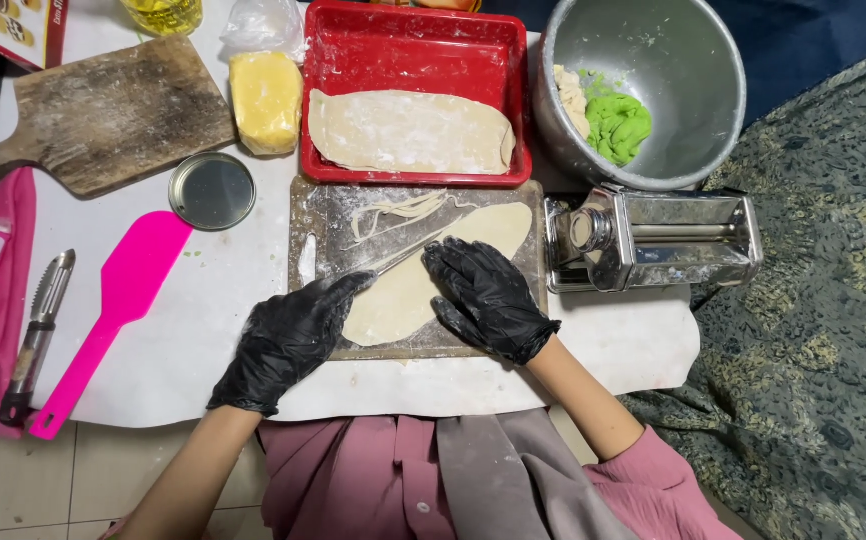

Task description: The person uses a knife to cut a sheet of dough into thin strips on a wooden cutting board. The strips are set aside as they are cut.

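Black gloves: both hands wear them, and both rest on the grey cutting board (318,215) (the landmark for everything below).
Left hand (288,340): at the board's near left corner, fingers together and stretched onto the near end of the dough sheet (423,275); whether it grips the thin blade-like strip (408,252) that runs up from its fingertips cannot be told.
Right hand (483,290): flat on the board's near right part, fingers slightly spread, pressing the dough sheet and holding nothing.
Dough sheet: pale, long, lying slantwise across the board from near left to far right.
Dough strips (403,208): thin cut ribbons on the board's far side, beside the sheet.
Red tray (413,40): just beyond the board, holding another flat dough sheet.
Pasta machine (653,238): metal, just right of the board.
Steel bowl (673,60): beyond the board to the right, with green dough (618,125) inside.
Pink spatula (113,310): left of the board, a peeler (38,335) further left.
Round lid (212,190): left of the board's far corner.
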